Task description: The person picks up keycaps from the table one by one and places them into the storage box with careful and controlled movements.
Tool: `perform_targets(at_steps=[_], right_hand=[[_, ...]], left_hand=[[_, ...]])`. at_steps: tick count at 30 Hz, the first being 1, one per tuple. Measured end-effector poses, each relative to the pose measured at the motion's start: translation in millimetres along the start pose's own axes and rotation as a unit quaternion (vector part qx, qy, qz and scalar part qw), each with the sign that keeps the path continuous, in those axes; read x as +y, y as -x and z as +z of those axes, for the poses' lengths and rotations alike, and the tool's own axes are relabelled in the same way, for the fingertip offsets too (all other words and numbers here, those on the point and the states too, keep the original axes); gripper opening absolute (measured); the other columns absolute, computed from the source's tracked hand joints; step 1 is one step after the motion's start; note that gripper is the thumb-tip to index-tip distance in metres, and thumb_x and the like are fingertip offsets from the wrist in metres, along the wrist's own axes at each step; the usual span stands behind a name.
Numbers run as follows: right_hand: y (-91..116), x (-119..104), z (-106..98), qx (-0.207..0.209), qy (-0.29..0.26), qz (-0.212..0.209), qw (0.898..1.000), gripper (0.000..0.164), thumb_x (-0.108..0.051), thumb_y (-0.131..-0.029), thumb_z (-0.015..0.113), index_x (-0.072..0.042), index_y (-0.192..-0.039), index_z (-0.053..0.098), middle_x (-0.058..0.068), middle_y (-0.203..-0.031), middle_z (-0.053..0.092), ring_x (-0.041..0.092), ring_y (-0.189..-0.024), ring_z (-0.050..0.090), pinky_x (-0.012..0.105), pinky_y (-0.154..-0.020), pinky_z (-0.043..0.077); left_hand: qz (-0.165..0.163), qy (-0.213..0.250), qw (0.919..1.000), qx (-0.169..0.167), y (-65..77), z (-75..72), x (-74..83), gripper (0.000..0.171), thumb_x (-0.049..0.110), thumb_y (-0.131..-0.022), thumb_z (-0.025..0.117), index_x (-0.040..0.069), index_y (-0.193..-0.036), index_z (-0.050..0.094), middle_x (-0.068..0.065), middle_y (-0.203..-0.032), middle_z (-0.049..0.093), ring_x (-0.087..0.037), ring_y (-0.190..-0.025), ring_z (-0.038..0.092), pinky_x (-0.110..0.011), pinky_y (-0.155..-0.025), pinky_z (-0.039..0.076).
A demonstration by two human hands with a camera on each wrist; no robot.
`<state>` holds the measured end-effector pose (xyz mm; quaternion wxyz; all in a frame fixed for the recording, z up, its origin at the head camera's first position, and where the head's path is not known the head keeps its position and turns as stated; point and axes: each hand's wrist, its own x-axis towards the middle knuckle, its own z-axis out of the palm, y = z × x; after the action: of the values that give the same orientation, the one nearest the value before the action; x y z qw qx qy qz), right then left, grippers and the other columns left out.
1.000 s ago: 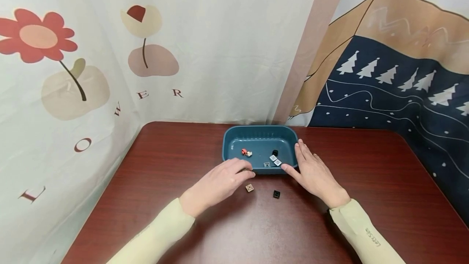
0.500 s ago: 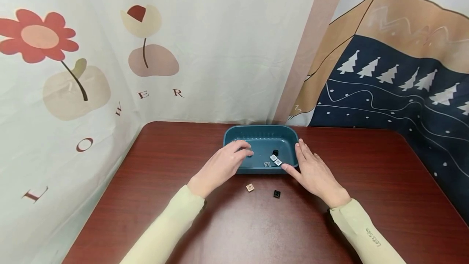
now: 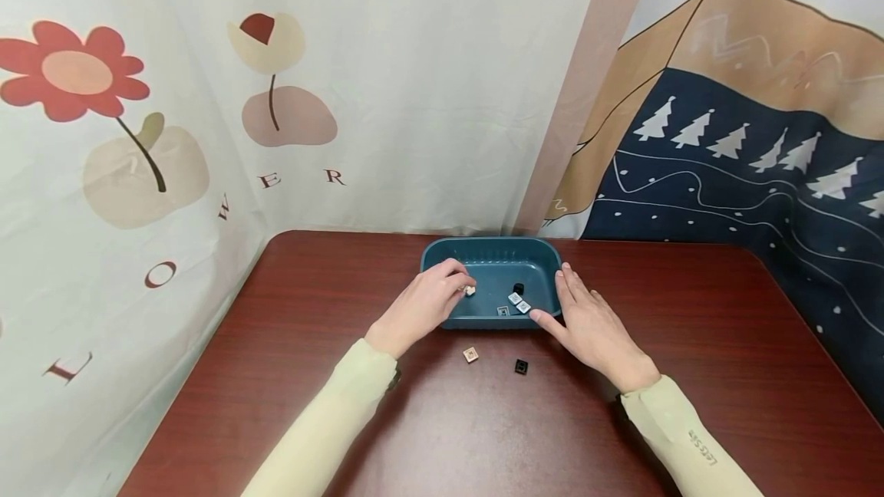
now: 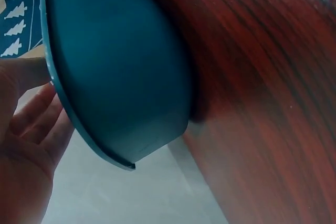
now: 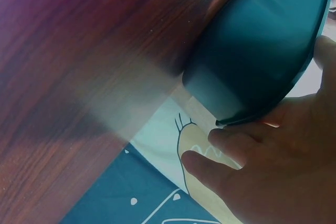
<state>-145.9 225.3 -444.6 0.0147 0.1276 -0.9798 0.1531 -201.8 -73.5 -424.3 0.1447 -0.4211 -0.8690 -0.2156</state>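
My left hand [image 3: 428, 299] reaches over the left part of the blue tray [image 3: 504, 322], its fingertips down beside a small cream keycap [image 3: 470, 291]. Whether the fingers pinch anything cannot be made out; in the left wrist view the tray's wall hides their tips. My right hand [image 3: 597, 332] lies along the tray's right side with straight fingers, the thumb at the front rim. Inside the tray, toward the right, are a black keycap [image 3: 519, 288], two white keycaps [image 3: 519, 302] and a dark keycap with a pale outline [image 3: 503, 311].
On the reddish-brown table [image 3: 442, 428], in front of the tray, lie a beige keycap [image 3: 470, 355] and a black square keycap [image 3: 521, 366]. A printed curtain [image 3: 414, 98] hangs directly behind the table's far edge.
My left hand has moved from the front rim into the tray's left part, and its fingers have drawn closer together. The red piece there is now hidden. The right hand has stayed put.
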Motion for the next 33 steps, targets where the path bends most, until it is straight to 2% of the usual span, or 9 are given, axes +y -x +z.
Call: perform_targets(at_steps=[6,12,20,33], right_hand=[[0.3,-0.4,-0.7,0.000,0.000,0.001,1.000,0.100,-0.070,-0.101,0.044,0.012,-0.158,0.027,0.027,-0.168,0.019,0.043,-0.153,0.024,0.063,-0.118,0.028],[-0.1,0.0,0.2,0.003,0.001,-0.002,1.000,0.098,-0.067,-0.102,0.047,0.012,-0.157,0.028,0.027,-0.167,0.020,0.043,-0.153,0.025,0.063,-0.117,0.028],[-0.5,0.1,0.0,0.004,0.002,-0.003,1.000,0.098,-0.067,-0.102,0.046,0.012,-0.157,0.028,0.027,-0.167,0.020,0.043,-0.153,0.025,0.063,-0.117,0.028],[-1.3,0.3,0.7,0.010,0.004,-0.006,1.000,0.097,-0.066,-0.102,0.047,0.012,-0.157,0.029,0.027,-0.167,0.020,0.043,-0.153,0.026,0.063,-0.117,0.029]], left_hand=[[-0.043,0.012,0.9980,-0.045,-4.7,2.5,-2.5,0.021,0.001,-0.091,0.078,0.004,-0.112,0.078,-0.007,-0.109,0.065,-0.017,-0.098,0.066,-0.028,-0.084,0.057],[-0.093,0.015,0.9905,-0.100,-11.3,3.7,-2.7,0.020,0.002,-0.093,0.077,0.005,-0.112,0.078,-0.008,-0.110,0.066,-0.020,-0.099,0.067,-0.031,-0.087,0.058],[-0.099,-0.041,0.9815,-0.159,-19.6,7.7,-6.9,0.019,0.004,-0.095,0.073,0.010,-0.112,0.080,-0.007,-0.111,0.069,-0.020,-0.101,0.067,-0.032,-0.088,0.057],[-0.116,-0.040,0.9753,-0.184,-25.9,9.8,-9.4,0.017,0.006,-0.097,0.072,0.010,-0.112,0.080,-0.007,-0.109,0.069,-0.019,-0.097,0.065,-0.030,-0.084,0.057]])
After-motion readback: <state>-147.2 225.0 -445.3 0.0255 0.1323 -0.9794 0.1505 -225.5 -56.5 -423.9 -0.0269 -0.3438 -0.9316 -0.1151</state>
